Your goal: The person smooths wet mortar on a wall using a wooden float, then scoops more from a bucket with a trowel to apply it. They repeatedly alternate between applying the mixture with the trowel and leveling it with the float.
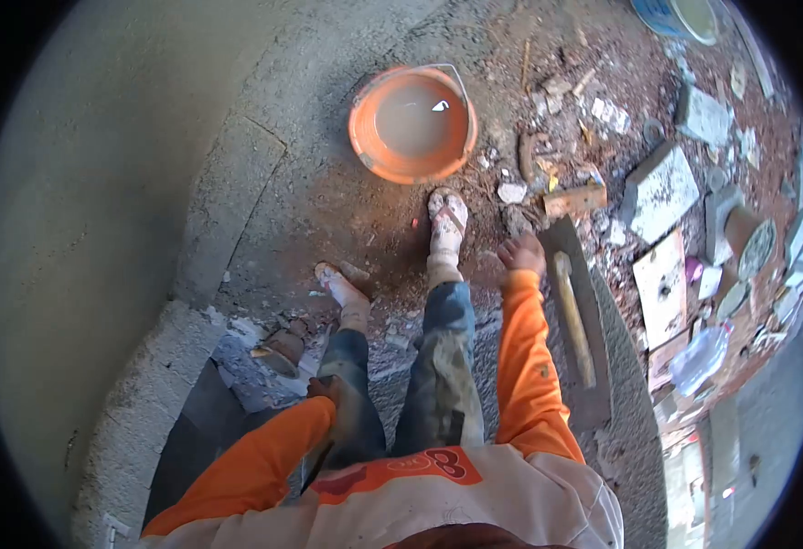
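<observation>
My right hand (522, 252) is low in front of me, beside the upper end of a plastering float. Its fingers are loosely bent and apart, slightly blurred, with nothing visible in them. The float has a long dark board (594, 375) and a pale wooden handle (572, 316); it lies along my right forearm. My left hand (325, 390) is against my left knee, its fingers mostly hidden by the leg and sleeve. Past my sandalled feet stands an orange bucket (358, 128) with greyish liquid in it and its wire handle up.
A smooth grey plastered wall (81, 220) rises on the left. Rubble, a wood block (575, 200) and a pale concrete block (660, 192) cover the ground at right. A clear plastic bottle (700, 359) lies nearby, and a blue bucket (662, 16) stands farther off.
</observation>
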`<state>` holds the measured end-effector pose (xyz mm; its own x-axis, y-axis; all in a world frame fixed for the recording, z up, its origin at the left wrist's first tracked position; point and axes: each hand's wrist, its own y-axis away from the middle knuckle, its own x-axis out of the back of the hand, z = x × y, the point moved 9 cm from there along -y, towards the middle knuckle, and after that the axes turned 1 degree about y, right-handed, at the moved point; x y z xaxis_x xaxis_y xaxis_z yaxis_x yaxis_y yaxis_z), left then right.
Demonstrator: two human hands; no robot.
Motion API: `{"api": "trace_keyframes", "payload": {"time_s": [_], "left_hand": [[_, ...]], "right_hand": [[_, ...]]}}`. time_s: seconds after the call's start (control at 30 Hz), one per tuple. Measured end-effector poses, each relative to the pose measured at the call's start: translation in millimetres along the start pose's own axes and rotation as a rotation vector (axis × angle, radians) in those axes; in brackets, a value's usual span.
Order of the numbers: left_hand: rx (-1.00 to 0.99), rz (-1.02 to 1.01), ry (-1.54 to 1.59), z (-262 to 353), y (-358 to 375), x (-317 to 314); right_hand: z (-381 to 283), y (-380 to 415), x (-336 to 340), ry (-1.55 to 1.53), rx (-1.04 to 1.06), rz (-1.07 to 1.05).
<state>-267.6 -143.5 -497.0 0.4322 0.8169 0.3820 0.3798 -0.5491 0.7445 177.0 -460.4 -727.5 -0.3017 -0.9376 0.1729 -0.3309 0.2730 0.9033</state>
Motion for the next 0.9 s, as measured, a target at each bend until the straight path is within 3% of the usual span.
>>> {"api": "trace_keyframes", "payload": {"time_s": [0.03,0.07,0.1,0.13,0.17,0.2,0.23,0.3,0.33,0.37,0.4,0.47,0.5,0.53,0.57,0.63,0.67,0.7,0.73,0.8,0.83,0.87,0.9], "left_hand": [[0.003,0.129,0.016,10.7,-11.4,-0.8],[-0.142,0.244,0.069,43.9,-24.7,0.3],[-0.284,0.358,0.116,84.6,-37.6,4.6],[-0.477,0.412,0.261,132.1,-48.8,8.5],[-0.667,0.470,0.408,184.1,-58.4,19.9],[-0.737,0.352,0.613,243.1,-60.1,41.2],[-0.698,0.005,1.141,292.9,-66.6,45.4],[-0.937,0.098,1.205,381.0,-60.1,95.6],[-1.056,0.192,1.137,418.2,-57.3,117.8],[-1.068,0.230,1.062,454.6,-59.3,137.4],[-1.078,0.264,0.982,487.6,-63.6,151.5],[-1.072,0.590,0.730,534.8,-76.2,170.6],[-1.029,0.611,0.567,552.5,-86.9,171.0],[-0.976,0.628,0.410,568.5,-99.1,170.9],[-1.033,0.779,0.470,579.2,-109.0,167.5],[-1.103,0.715,0.205,605.1,-121.9,153.0],[-1.059,0.800,0.078,616.3,-130.3,141.2],[-1.078,0.498,-0.093,619.3,-133.7,132.8],[-1.004,0.371,-0.033,615.9,-136.6,136.7],[-0.754,0.188,0.548,588.3,-139.2,158.2],[-0.660,0.238,0.865,584.8,-148.7,158.7],[-0.592,0.500,1.162,565.0,-151.8,160.3],[-0.715,0.336,1.146,572.5,-154.0,160.6]], "right_hand": [[-23.0,11.0,-82.5,0.236,0.206,-0.210],[-26.5,-2.4,-145.6,0.693,0.492,-0.328],[-43.4,23.5,-219.8,0.728,0.507,-0.583],[-43.1,9.1,-270.1,1.138,0.896,-0.569],[-29.4,-19.4,-305.9,1.276,0.868,-0.673],[-15.5,-46.6,-340.0,1.405,0.844,-0.785],[-2.5,-75.6,-361.7,1.566,0.818,-0.835],[26.5,-131.7,-376.5,1.890,0.920,-0.626],[50.6,-158.3,-375.8,1.961,1.096,-0.446],[28.9,-148.3,-363.4,1.852,0.918,-0.106],[30.3,-151.5,-369.4,1.859,0.943,-0.112],[66.9,-171.5,-363.8,1.877,0.625,-0.387],[29.0,-122.1,-368.1,1.656,0.690,-0.336],[2.3,-117.9,-366.0,1.498,0.938,-0.139],[15.7,-136.7,-366.1,1.706,0.951,-0.170],[45.1,-181.9,-358.8,2.062,0.979,-0.327],[31.3,-176.3,-361.0,1.981,0.924,-0.351],[5.2,-146.1,-364.4,1.743,0.783,-0.280],[-16.1,-117.2,-365.5,1.608,0.682,-0.231],[-9.9,-142.7,-366.7,1.732,1.171,-0.070],[14.6,-149.9,-376.2,2.005,1.174,-0.364],[17.0,-135.0,-377.2,1.864,1.042,-0.472],[19.2,-117.8,-378.4,1.717,0.909,-0.558]]}}
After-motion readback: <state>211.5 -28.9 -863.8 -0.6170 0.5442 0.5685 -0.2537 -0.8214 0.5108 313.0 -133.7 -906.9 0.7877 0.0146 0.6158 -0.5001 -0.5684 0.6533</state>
